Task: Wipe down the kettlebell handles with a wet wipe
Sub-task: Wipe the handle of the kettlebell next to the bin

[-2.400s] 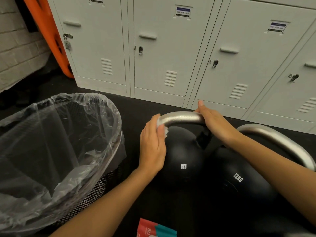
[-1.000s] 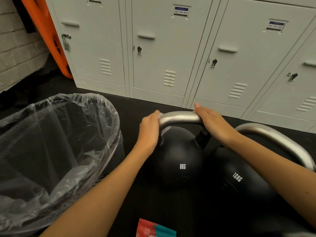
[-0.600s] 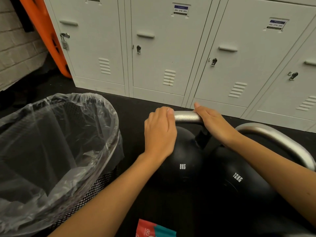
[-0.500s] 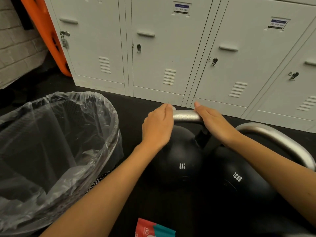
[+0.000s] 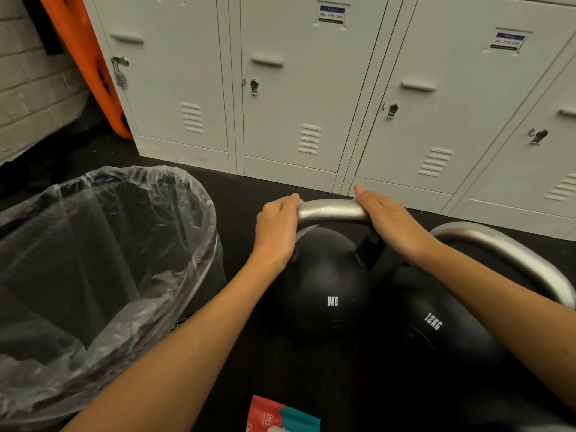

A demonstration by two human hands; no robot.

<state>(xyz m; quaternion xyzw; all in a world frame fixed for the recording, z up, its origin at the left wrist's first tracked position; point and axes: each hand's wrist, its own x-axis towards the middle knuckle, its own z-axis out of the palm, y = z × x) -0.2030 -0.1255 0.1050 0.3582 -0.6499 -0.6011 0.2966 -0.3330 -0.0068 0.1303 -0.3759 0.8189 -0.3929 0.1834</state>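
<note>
Grey lockers [image 5: 311, 88] along back – black floor [image 5: 249, 182], white brick wall [image 5: 31, 88] left.

Setting: gym changing or locker area. Bank of pale grey metal lockers [image 5: 311, 88] runs from 11 to 2 o'clock, each door with vent slots, a hasp and a printed label; the label [image 5: 331, 14] at 12 o'clock appears to read "GYM" (small, partly blurred). A padlock [image 5: 119, 73] hangs on the door at 11 o'clock. Floor [image 5: 249, 182] is black matting. Two black kettlebells with steel handles stand on it: one marked 8KG [image 5: 327, 285] at centre, one marked 12KG [image 5: 436, 332] at 4 o'clock. Painted brick wall [image 5: 28, 88] at 10 o'clock.
</note>
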